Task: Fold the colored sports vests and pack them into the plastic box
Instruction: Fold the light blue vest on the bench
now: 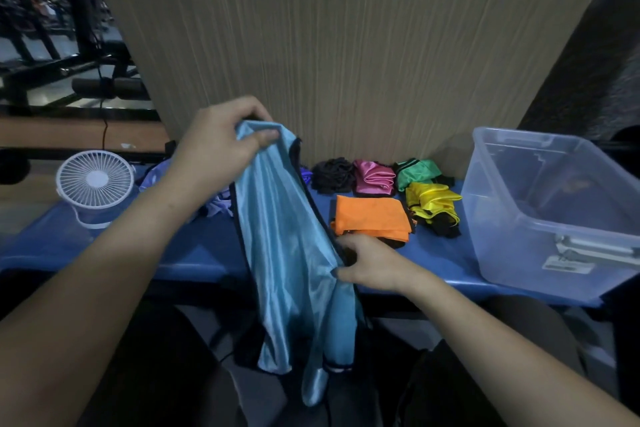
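One light blue vest hangs at frame centre, in front of the blue table. Left hand pinches its top edge; right hand grips its right edge lower down. Folded orange vest lies centre-right; clear plastic box stands far right.

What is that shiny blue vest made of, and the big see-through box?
The blue vest looks like thin, satiny synthetic cloth: it gleams and hangs in soft folds, with dark trim. The box looks like clear, smooth hard plastic: you see the table through its walls.
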{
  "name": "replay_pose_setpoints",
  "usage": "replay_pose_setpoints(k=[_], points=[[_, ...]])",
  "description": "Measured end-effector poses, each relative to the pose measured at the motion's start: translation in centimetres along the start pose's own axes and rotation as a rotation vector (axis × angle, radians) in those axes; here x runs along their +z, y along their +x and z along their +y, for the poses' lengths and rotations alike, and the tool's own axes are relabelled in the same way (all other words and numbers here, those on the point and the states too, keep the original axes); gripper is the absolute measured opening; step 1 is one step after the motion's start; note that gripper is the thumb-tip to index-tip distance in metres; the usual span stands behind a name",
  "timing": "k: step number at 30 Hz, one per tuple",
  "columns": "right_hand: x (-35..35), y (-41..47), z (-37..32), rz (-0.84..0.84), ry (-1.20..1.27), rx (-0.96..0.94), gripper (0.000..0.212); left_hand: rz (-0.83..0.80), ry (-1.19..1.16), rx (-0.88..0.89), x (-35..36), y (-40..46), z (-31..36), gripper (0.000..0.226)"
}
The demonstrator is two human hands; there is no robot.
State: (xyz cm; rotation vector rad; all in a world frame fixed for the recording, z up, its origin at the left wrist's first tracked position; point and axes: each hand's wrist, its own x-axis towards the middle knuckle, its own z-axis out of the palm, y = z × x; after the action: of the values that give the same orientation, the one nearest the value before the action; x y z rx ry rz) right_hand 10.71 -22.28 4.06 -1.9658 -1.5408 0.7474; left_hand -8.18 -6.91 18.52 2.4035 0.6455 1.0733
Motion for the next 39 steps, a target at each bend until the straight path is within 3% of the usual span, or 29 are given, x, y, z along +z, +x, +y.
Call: replay_pose_setpoints(k=[5,11,14,20,23,27,34,36,39], points=[[-0.8,0.2,0.4,0.032,-0.026,0.057,0.024,0.135,0.031,-0.010,-2.1,0.7,0.0,0.007],[-2.2,0.0,1.2,0.067,-0.262,0.106,0.025,0.248,0.078,-0.026,-3.8,1.1,-1.9,0.008],[-3.2,-0.4,2.0,0.100,-0.210,0.124,0.003,0.300,0.082,-0.035,-5.0,1.1,-2.7,0.011],[-4.2,-0.9,2.7,0.021,-0.182,0.062,0.012,0.396,0.093,-0.082,-6.5,1.6,-3.6,0.020],[-4.6,-0.9,2.8,-0.011,-0.210,0.084,0.008,0.391,0.092,-0.093,-6.5,1.6,-3.8,0.006],[-5.0,-0.8,2.9,0.111,-0.410,0.092,0.036,0.361,0.075,-0.086,-6.3,1.3,-4.2,0.014],[-6.9,-1.2,0.5,0.311,-0.782,0.060,0.024,0.290,0.049,-0.064,-5.1,0.9,-3.6,0.007],[-7.4,-0.9,0.1,0.359,-0.740,0.034,0.018,0.263,0.049,-0.061,-4.5,0.9,-3.3,0.007],[-7.7,-0.1,-0.7,0.304,-0.437,-0.019,0.006,0.223,0.050,-0.064,-3.4,0.8,-2.9,0.009]])
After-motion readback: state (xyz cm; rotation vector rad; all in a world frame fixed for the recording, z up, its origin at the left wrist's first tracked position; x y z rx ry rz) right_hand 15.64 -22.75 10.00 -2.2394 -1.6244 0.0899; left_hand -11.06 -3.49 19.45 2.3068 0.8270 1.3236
